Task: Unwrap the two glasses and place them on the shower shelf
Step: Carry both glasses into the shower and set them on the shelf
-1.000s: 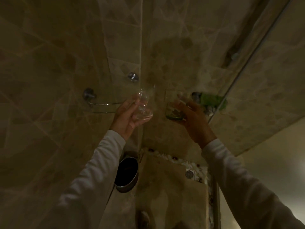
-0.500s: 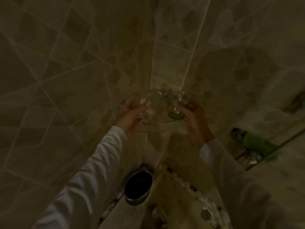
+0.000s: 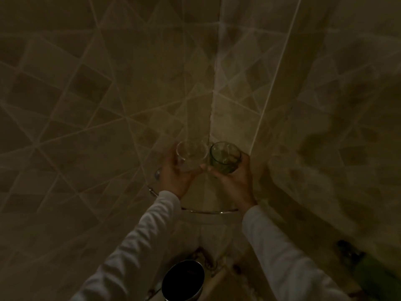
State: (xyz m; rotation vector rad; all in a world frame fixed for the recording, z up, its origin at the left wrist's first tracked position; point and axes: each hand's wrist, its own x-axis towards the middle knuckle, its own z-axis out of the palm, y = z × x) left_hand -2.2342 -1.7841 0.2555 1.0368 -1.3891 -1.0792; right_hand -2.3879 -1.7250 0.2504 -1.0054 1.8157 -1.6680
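Observation:
In the dim tiled shower corner, my left hand (image 3: 175, 174) grips a clear glass (image 3: 192, 154) and my right hand (image 3: 234, 179) grips a green glass (image 3: 224, 157). Both glasses stand upright and side by side, close to the corner, over the glass corner shelf with a chrome rail (image 3: 208, 211). Whether their bases touch the shelf I cannot tell. No wrapping shows on either glass.
A round metal bucket (image 3: 183, 280) stands on the floor below the shelf. A green object (image 3: 373, 272) lies low at the right. Tiled walls close in on the left and right, and a pebble strip runs along the floor edge.
The view has tilted down toward the corner. Both hands have carried the glasses in over the shelf, and the glasses now stand upright next to each other.

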